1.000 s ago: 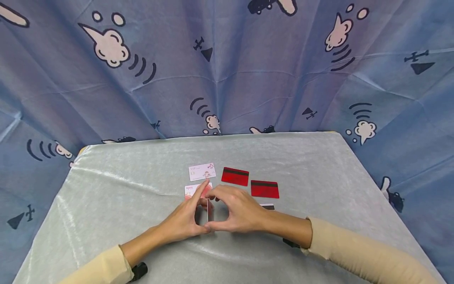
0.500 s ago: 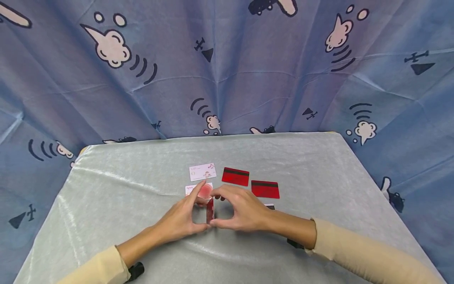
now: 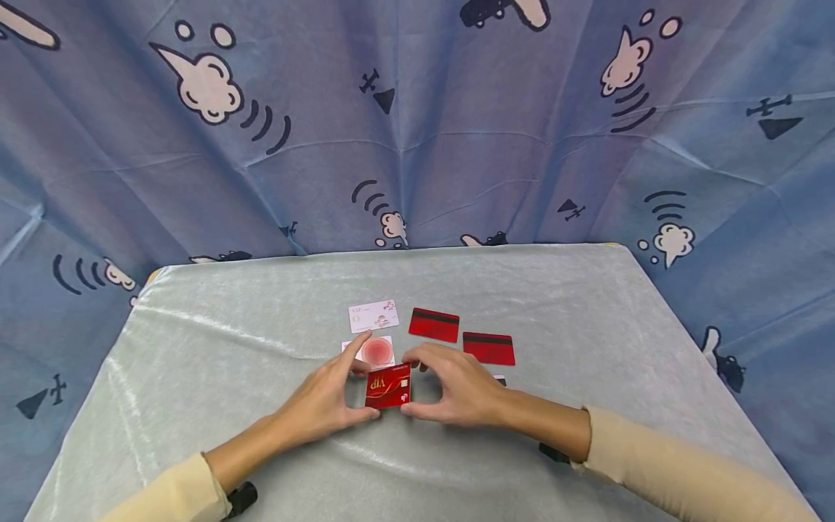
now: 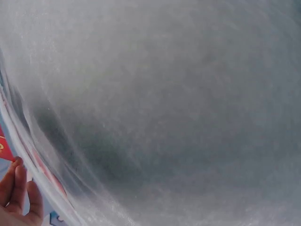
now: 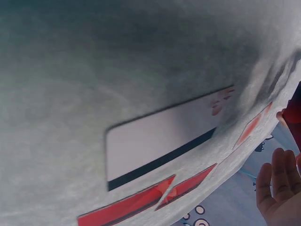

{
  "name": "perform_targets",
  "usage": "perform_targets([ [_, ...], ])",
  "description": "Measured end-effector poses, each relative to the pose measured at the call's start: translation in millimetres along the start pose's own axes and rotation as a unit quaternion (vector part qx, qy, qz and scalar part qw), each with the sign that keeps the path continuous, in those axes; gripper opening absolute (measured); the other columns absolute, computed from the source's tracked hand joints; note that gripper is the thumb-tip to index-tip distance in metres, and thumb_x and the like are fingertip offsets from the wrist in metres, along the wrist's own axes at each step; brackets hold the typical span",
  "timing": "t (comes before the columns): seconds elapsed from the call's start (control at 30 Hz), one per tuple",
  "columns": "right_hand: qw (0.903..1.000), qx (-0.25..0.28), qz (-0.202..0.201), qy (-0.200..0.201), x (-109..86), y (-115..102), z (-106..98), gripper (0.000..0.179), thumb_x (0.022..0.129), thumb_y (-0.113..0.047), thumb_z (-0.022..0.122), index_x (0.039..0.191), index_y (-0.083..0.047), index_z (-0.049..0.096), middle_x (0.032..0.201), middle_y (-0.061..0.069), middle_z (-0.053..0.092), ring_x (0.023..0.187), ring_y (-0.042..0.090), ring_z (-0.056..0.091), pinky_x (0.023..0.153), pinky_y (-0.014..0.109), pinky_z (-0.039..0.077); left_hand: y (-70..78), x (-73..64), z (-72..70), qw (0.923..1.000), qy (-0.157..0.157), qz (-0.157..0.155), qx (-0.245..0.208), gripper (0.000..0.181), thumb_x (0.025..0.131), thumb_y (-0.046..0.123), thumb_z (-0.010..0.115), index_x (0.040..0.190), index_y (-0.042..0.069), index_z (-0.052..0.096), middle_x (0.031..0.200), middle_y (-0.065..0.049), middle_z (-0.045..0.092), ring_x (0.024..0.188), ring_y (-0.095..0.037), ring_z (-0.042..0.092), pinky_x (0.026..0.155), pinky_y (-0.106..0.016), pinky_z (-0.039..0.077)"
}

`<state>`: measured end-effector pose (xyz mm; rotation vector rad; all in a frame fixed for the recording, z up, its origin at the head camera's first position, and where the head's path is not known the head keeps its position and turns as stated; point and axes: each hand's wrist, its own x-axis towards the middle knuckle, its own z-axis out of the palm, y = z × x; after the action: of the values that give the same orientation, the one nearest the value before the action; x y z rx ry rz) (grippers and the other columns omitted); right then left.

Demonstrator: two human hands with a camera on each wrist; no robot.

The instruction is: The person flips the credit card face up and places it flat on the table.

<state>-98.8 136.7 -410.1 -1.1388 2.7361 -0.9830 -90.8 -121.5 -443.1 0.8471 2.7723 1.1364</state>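
A red VIP card (image 3: 388,386) with gold lettering and a chip is held between both hands, low over the cloth, its printed face toward the head camera. My left hand (image 3: 320,400) pinches its left edge, thumb at the near corner and a finger at the far one, the index finger raised. On the opposite edge my right hand (image 3: 464,389) grips it with thumb and fingertips. A corner of the card shows at the edge of the left wrist view, beside the left fingers (image 4: 18,186). Just beyond the held card lies a white card with a pink circle (image 3: 377,351).
A pale VIP card (image 3: 373,316) lies further back. Two red cards with dark stripes (image 3: 433,325) lie to the right. A white card with a black stripe (image 5: 160,134) lies under the right wrist. Grey velvety cloth (image 3: 261,304) covers the table; a blue patterned curtain (image 3: 417,145) hangs behind.
The red card has turned from edge-on to show its printed face. Both hands have moved apart, the right one shifting rightward and the left one leftward.
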Motion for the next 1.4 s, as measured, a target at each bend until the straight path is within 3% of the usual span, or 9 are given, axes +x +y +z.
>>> perform_targets([
  [0.3, 0.9997, -0.016, 0.017, -0.005, -6.8, 7.9, 2.7, 0.054, 0.078, -0.041, 0.082, 0.122, -0.017, 0.063, 0.115, -0.008, 0.063, 0.102, 0.014, 0.061, 0.084, 0.032, 0.054, -1.4, 0.7, -0.7, 0.9998, 0.001, 0.001, 0.022, 0.112, 0.067, 0.029, 0.094, 0.156, 0.02, 0.027, 0.107, 0.003, 0.07, 0.101, -0.013, 0.064, 0.087, -0.042, 0.051],
  [0.53, 0.9984, -0.022, 0.044, -0.028, -11.1, 13.6, 6.5, 0.056, 0.077, -0.042, 0.083, 0.124, -0.018, 0.064, 0.116, -0.009, 0.062, 0.106, 0.01, 0.059, 0.089, 0.033, 0.053, -1.8, 0.4, 0.6, 0.9988, 0.002, 0.02, 0.045, 0.108, 0.065, 0.032, 0.095, 0.152, 0.012, 0.035, 0.107, 0.002, 0.07, 0.1, -0.015, 0.064, 0.088, -0.043, 0.051],
  [1.13, 0.9959, -0.04, 0.059, -0.057, -15.3, 24.3, 14.0, 0.057, 0.077, -0.044, 0.083, 0.124, -0.019, 0.064, 0.118, -0.009, 0.061, 0.108, 0.006, 0.055, 0.092, 0.032, 0.051, -3.9, 1.8, 1.8, 0.9957, 0.006, 0.059, 0.072, 0.109, 0.063, 0.039, 0.095, 0.153, 0.016, 0.038, 0.1, 0.004, 0.07, 0.092, -0.014, 0.063, 0.083, -0.039, 0.051],
  [1.4, 0.9954, -0.057, 0.047, -0.062, -16.8, 25.7, 16.3, 0.055, 0.077, -0.043, 0.082, 0.123, -0.018, 0.065, 0.117, -0.006, 0.061, 0.106, 0.007, 0.055, 0.091, 0.033, 0.051, -6.0, 0.7, 3.8, 0.993, 0.008, 0.07, 0.095, 0.103, 0.063, 0.038, 0.094, 0.149, 0.015, 0.043, 0.097, 0.006, 0.069, 0.086, -0.013, 0.062, 0.078, -0.037, 0.05],
])
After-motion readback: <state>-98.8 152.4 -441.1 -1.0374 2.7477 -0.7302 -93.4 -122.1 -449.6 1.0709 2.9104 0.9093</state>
